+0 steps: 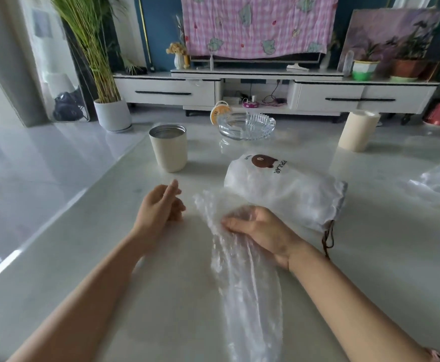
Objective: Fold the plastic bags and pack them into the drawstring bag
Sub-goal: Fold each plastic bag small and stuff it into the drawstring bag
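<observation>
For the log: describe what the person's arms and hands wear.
Left hand and right hand are ungloved, with no rings or watch visible; both forearms are unsleeved. A pink scrap shows by the right arm at the frame's edge, unidentifiable.

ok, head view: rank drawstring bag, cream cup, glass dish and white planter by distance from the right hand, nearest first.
From the right hand, which grips the clear plastic bag:
1. drawstring bag, just behind the hand.
2-3. cream cup, back left, and glass dish, straight ahead: too close to call.
4. white planter, farthest back, left.
</observation>
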Demonstrator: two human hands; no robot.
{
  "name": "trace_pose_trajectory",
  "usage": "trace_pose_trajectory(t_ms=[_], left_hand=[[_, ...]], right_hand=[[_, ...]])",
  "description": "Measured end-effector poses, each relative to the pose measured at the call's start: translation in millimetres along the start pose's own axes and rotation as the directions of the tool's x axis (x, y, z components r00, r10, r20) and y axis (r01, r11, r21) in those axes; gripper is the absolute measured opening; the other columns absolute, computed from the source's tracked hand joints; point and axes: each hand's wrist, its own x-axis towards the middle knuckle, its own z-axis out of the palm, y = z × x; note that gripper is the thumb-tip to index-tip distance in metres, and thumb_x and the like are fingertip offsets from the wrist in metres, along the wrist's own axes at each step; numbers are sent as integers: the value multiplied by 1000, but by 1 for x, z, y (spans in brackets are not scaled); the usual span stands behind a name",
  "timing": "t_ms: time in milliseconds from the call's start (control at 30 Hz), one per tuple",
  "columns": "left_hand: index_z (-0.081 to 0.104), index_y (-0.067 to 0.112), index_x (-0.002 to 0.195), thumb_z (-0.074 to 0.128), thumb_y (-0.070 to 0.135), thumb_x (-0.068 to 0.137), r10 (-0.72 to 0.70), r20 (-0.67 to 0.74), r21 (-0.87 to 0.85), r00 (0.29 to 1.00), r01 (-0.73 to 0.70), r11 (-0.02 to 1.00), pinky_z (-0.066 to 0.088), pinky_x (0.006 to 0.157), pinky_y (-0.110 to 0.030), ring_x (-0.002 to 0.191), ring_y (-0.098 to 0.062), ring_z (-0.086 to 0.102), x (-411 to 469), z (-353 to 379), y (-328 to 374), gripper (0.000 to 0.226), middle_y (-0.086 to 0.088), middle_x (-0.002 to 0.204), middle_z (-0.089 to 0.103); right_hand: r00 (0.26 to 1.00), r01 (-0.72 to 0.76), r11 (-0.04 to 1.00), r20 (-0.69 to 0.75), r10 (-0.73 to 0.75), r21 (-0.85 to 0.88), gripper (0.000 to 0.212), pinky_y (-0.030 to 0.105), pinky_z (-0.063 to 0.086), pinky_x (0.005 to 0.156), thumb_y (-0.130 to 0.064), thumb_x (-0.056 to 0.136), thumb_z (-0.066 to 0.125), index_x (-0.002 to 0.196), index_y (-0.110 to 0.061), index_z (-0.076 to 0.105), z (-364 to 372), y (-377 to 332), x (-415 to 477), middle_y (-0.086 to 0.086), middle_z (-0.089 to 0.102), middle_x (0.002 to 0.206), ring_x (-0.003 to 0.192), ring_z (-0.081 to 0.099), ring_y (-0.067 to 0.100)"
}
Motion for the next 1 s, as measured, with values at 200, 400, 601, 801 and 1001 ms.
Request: trace_pose_trajectory(t_ms=[200,400,601,801,1001], left_hand=[[56,5,104,67,37,77,-142,380,64,914,127,990,50,54,-22,64,-11,62,-16,20,-9,44,-4,80,64],[61,-5,98,61,7,87,-25,336,95,942,-7,995,50,49,-22,56,-13,61,-16,21,-10,16,-8,75,65],[60,5,87,52,2,92,14,281,16,959,-19,1000,49,56,-17,62,-11,54,-15,13,-6,10,-8,77,56],[60,-6,101,55,3,90,49,248,19,968,-56,998,50,61,-20,78,-24,51,-13,11,-8,15,-17,88,55],[63,5,98,40,5,94,-18,232,-169,973,59,984,51,77,-34,84,-26,63,-15,15,-1,24,-15,89,68]], right_hand=[[958,179,981,-213,-191,-76,6,16,49,58,-11,87,64,81,-11,63,11,10,12,-2,64,67,58,60,5],[974,158,979,-185,-133,125,13,25,51,60,-7,88,59,85,-17,67,9,6,10,3,67,79,69,63,15],[984,70,978,-175,-35,196,26,20,48,63,9,83,55,74,-13,65,8,4,8,1,66,75,64,60,10],[983,124,984,-150,-104,131,15,26,50,71,-6,84,63,97,-13,64,14,9,4,4,68,88,79,64,16],[957,197,979,-230,-178,61,42,26,51,70,6,85,55,56,-20,70,10,6,6,-3,68,68,70,61,14]])
